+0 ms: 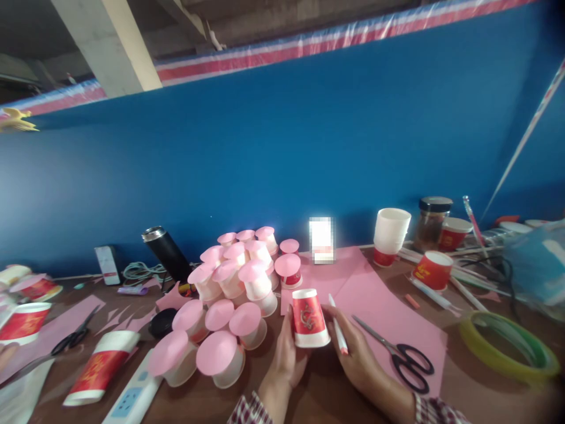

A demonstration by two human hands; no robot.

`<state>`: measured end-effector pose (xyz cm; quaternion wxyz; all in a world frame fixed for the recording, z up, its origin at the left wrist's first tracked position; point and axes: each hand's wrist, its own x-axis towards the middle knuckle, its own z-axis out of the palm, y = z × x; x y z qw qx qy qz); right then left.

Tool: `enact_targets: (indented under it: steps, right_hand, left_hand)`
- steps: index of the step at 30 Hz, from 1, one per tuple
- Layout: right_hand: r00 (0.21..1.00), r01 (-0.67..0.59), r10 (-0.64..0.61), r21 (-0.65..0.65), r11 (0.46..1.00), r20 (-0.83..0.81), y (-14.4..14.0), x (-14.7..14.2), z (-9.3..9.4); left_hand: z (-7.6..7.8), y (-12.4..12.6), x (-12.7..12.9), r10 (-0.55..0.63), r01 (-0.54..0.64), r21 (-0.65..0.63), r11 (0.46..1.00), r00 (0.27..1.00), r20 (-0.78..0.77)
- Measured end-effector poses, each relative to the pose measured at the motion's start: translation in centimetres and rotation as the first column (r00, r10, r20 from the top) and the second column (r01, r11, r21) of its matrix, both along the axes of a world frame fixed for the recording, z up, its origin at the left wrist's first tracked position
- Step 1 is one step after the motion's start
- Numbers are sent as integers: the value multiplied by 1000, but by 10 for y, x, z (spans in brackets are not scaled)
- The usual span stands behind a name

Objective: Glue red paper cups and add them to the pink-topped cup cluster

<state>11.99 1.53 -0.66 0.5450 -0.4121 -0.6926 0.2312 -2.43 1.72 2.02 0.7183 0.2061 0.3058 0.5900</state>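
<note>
A red and white paper cup [309, 318], its wide end downward, is in front of me in the middle of the view. My left hand [285, 356] is closed around its left side. In my right hand [355, 350] is a white marker pen [338, 325] with an orange-red end, held against the palm by the thumb, while the fingertips reach the cup's right side. Right of that hand, dark-handled scissors [392, 348] lie on pink paper [366, 282]. Left of my left hand stand several upturned paper cups topped with pink paper cones [219, 352].
A roll of yellow-green tape [507, 347] lies at the right. Stacked white cups [391, 229], a lidded jar [430, 224] and a red cup [432, 271] stand behind it. On the left are a power strip [135, 391], a black flask [168, 253] and more scissors [73, 338].
</note>
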Motion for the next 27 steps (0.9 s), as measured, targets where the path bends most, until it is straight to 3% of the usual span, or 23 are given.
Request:
enact_targets:
  steps: [3,8,20,24,27]
  right_hand:
    - [996,-91,90,-78,993,-11,0,1,-2]
    - [991,-136,131,-151,979,-39,-1,2,-3]
    - [993,-121,118,-185,975,-28,-2,3,-9]
    - [995,-103,100,-176,979,-22,-2,5,-15]
    - [996,-92,87,-207,974,-34,-3,6,-15]
  left_hand:
    - [-3,-1,0,0,0,-3,1000,1000,-23]
    - [2,-2,1,22,-21,10,1000,999,-30]
    - [0,-3,0,47,-46,22,999,997,-62]
    - [-8,-2,-2,35,-33,30,999,997,-63]
    - [-16,-3,-5,45,-34,73,997,988,-149]
